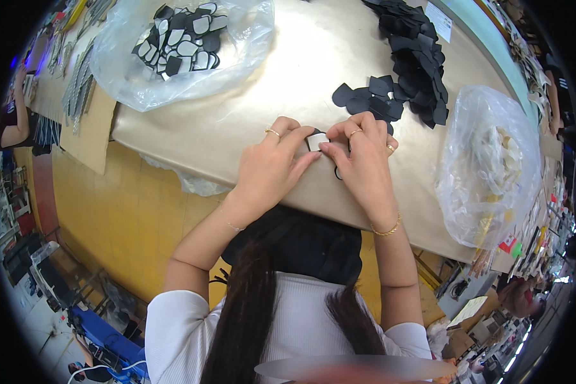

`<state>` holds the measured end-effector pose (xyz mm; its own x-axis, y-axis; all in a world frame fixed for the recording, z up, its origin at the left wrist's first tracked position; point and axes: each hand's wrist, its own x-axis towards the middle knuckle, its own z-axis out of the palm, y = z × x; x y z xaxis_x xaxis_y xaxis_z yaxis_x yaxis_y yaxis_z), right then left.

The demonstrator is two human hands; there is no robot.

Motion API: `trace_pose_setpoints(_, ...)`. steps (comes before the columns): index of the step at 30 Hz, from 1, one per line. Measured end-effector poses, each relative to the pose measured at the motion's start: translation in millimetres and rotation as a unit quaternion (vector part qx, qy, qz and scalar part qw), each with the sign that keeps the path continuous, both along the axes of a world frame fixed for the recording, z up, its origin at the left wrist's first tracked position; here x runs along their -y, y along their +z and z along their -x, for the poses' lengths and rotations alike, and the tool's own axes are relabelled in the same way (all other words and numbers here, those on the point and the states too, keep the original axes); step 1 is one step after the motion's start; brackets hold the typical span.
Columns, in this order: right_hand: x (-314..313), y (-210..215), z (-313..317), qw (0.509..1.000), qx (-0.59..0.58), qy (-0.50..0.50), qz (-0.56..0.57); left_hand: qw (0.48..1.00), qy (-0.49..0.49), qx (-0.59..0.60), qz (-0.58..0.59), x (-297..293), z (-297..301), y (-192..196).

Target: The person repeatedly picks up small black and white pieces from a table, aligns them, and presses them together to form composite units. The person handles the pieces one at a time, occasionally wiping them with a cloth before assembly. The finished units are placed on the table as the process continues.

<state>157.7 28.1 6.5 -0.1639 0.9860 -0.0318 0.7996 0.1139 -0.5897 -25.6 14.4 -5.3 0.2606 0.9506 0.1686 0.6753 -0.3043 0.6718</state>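
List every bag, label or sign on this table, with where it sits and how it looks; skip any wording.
Clear plastic bag: far left of the gold table, crumpled, holding black and white flat cut pieces.
Clear plastic bag: right table edge, bulging, holding cream-coloured pieces.
White paper slip: far right, beside the pile of black cut pieces, rectangular.
No screens show.

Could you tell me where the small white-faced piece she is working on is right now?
In the head view, the small white-faced piece sits near the table front edge, pinched between the left hand and right hand.
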Motion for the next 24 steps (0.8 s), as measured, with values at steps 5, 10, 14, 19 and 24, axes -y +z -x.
trace_pose_setpoints(5,-4,-2,0,1.000,0.013,-0.004,-0.023,0.998,0.031,-0.009,0.051,-7,-7,2)
trace_pose_setpoints(10,-4,-1,0,1.000,0.014,-0.003,-0.022,0.998,0.034,-0.002,0.060,-6,-10,3)
trace_pose_setpoints(14,-4,-2,-1,1.000,0.009,-0.004,-0.021,0.997,0.037,0.002,0.066,-6,-11,0)
trace_pose_setpoints(19,0,-1,-1,0.999,-0.006,0.016,-0.048,0.997,0.035,0.005,0.069,-7,-11,1)
trace_pose_setpoints(24,12,15,-14,0.995,-0.056,0.062,-0.056,0.998,0.031,0.012,0.062,-6,-9,1)
